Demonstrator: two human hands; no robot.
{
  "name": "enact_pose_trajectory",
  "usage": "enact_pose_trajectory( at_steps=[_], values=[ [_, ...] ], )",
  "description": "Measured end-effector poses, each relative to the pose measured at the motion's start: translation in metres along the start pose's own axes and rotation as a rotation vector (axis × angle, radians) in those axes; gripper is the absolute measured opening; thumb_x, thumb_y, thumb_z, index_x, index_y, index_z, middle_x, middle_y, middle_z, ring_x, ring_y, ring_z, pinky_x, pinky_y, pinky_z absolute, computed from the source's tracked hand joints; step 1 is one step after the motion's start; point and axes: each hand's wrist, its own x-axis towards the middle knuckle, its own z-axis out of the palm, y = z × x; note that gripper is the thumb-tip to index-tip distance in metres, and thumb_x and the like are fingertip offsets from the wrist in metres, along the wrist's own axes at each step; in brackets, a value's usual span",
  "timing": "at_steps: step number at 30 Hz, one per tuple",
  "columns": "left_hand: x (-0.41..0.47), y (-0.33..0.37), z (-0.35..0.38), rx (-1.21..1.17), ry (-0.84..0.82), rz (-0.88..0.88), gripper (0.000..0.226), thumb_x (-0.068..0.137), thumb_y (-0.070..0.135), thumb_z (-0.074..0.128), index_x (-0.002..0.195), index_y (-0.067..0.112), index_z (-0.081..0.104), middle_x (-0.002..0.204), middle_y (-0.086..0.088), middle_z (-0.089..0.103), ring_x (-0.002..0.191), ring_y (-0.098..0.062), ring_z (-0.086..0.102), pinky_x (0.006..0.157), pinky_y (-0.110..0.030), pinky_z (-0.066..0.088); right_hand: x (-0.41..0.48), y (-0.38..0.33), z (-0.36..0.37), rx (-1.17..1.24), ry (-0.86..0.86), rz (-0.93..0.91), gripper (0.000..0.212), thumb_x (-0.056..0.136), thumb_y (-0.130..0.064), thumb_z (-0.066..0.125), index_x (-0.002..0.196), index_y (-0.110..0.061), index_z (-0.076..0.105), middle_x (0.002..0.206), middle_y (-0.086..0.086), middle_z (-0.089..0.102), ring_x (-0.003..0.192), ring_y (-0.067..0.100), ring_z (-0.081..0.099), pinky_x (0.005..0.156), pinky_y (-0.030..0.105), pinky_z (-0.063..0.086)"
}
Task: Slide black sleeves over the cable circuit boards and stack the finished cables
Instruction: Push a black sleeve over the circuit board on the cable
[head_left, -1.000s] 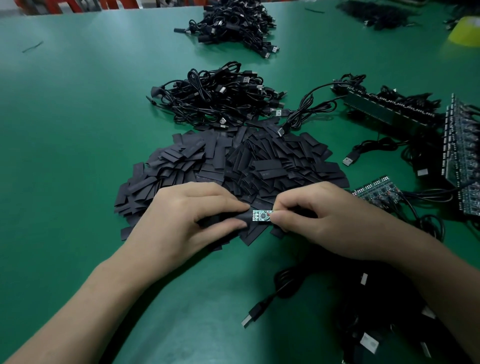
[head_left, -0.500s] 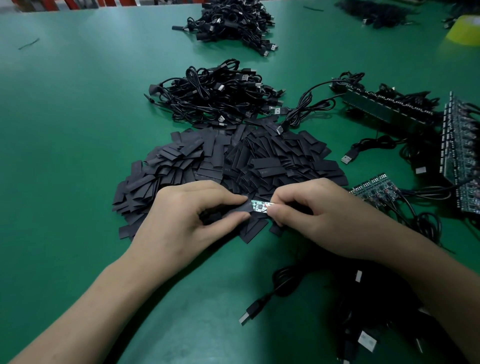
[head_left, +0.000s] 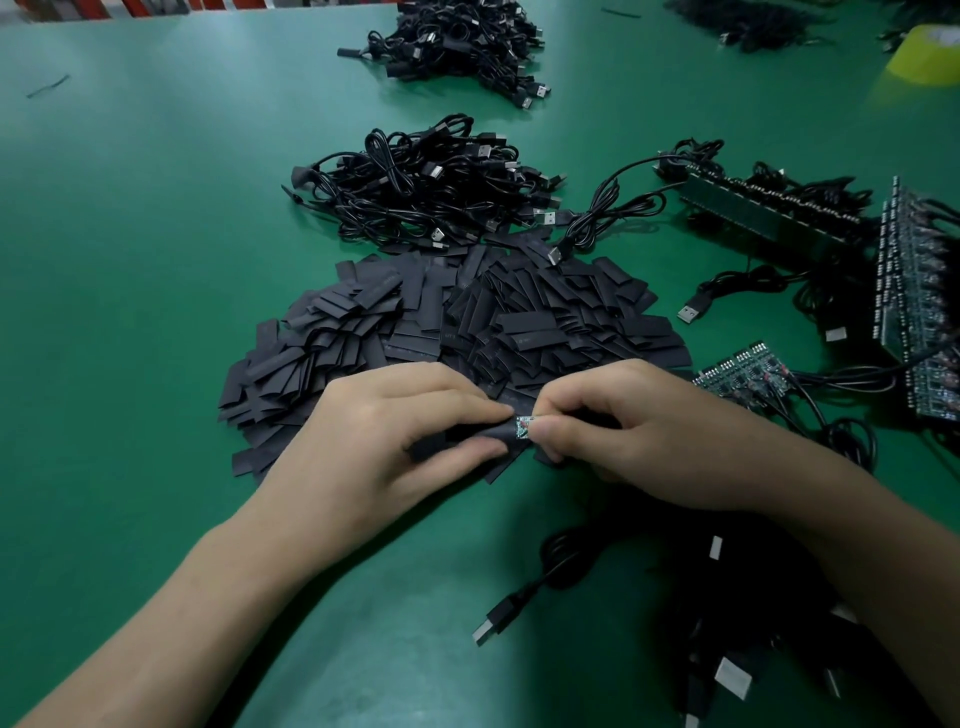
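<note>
A green table (head_left: 130, 260) lies bare and wide on the left, up to its far edge. The left hand (head_left: 384, 431) pinches a black sleeve (head_left: 478, 434) between thumb and curled fingers. A short strip of board (head_left: 523, 427) shows at the sleeve's right mouth, between the two hands. The right hand (head_left: 639, 431) pinches that board, fingers curled. The hands are just in front of the sleeve pile (head_left: 467, 322), with the cable pile (head_left: 431, 192) behind it. To the right, loose boards (head_left: 743, 374) and tangled cables (head_left: 727, 597) crowd the table.
</note>
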Motion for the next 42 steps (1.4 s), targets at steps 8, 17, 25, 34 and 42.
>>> enact_pose_trajectory(
  at_steps=[8,17,25,34,42],
  values=[
    [0.0,0.001,0.002,-0.045,0.068,-0.102,0.025,0.084,0.032,0.08,0.105,0.019,0.08,0.093,0.01,0.074,0.085,-0.001,0.067,0.076,-0.02,0.053,0.0,-0.002,0.0,-0.002,0.041,-0.032,0.03,0.102,-0.029,0.057,0.074,-0.019,0.065,0.058,-0.018,0.052,0.054,0.004,0.046,0.054,0.014,0.032],
    [0.0,0.005,0.007,-0.064,0.094,-0.063,0.022,0.085,0.029,0.08,0.104,0.016,0.08,0.095,0.009,0.074,0.087,-0.002,0.069,0.078,-0.021,0.055,0.002,-0.003,0.002,-0.025,0.049,-0.068,0.026,0.1,-0.023,0.061,0.075,-0.024,0.064,0.061,-0.025,0.055,0.059,-0.002,0.051,0.058,0.009,0.034],
    [0.001,0.007,0.008,-0.032,0.116,-0.026,0.02,0.087,0.027,0.08,0.105,0.016,0.079,0.097,0.008,0.074,0.088,-0.002,0.069,0.079,-0.023,0.056,0.003,0.0,0.005,0.076,0.061,-0.063,0.023,0.1,-0.022,0.063,0.077,-0.025,0.066,0.058,-0.022,0.057,0.054,-0.002,0.054,0.053,0.008,0.035],
    [0.003,0.004,0.005,-0.196,0.244,-0.264,0.022,0.079,0.031,0.083,0.099,0.024,0.08,0.094,0.016,0.076,0.089,-0.003,0.072,0.082,-0.023,0.055,0.001,0.005,0.008,-0.035,0.441,-0.274,0.005,0.093,-0.023,0.072,0.096,-0.023,0.068,0.075,-0.011,0.064,0.067,0.017,0.062,0.06,0.033,0.05],
    [0.001,0.003,0.011,-0.482,0.251,-0.411,0.022,0.075,0.033,0.085,0.096,0.032,0.08,0.091,0.014,0.079,0.083,-0.003,0.074,0.077,-0.019,0.056,0.0,0.004,0.011,-0.104,0.565,-0.355,0.003,0.092,-0.016,0.073,0.091,-0.017,0.075,0.086,-0.011,0.073,0.079,0.005,0.067,0.067,0.027,0.052]
  ],
)
